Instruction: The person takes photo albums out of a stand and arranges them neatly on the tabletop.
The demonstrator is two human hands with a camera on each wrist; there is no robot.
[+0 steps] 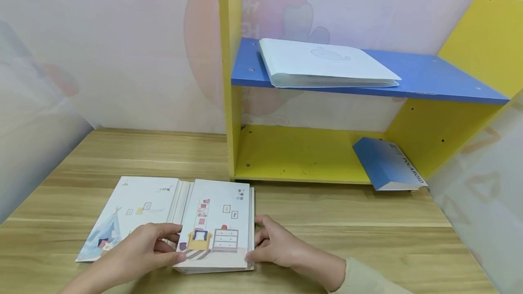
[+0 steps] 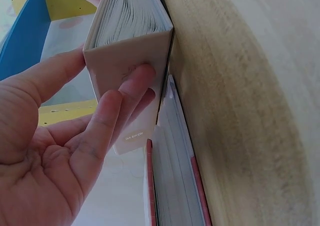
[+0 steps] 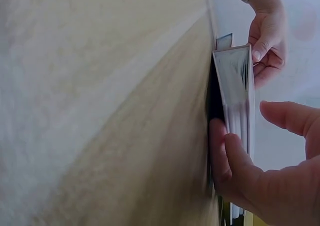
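Observation:
A white photo album [image 1: 220,212] with a drawn yellow armchair and chest of drawers on its cover lies on the wooden table, its spine [image 2: 127,56] towards my left hand [image 1: 140,248]. That hand holds the spine side, its thumb at the cover's edge and fingers against the spine. At the opposite side, my right hand [image 1: 278,244] grips the page edge [image 3: 232,79]; one finger reaches low beside the table and the thumb is by the cover. A second album [image 1: 139,203] with a drawn blue tent lies flat to the left, close against the first.
Behind the albums stands a yellow and blue shelf [image 1: 306,153]. A white whale album [image 1: 327,62] lies on its blue board, overhanging the front edge slightly. A blue POLAROID album [image 1: 386,164] leans at the lower right. Pale printed cloth [image 1: 143,58] hangs behind the table.

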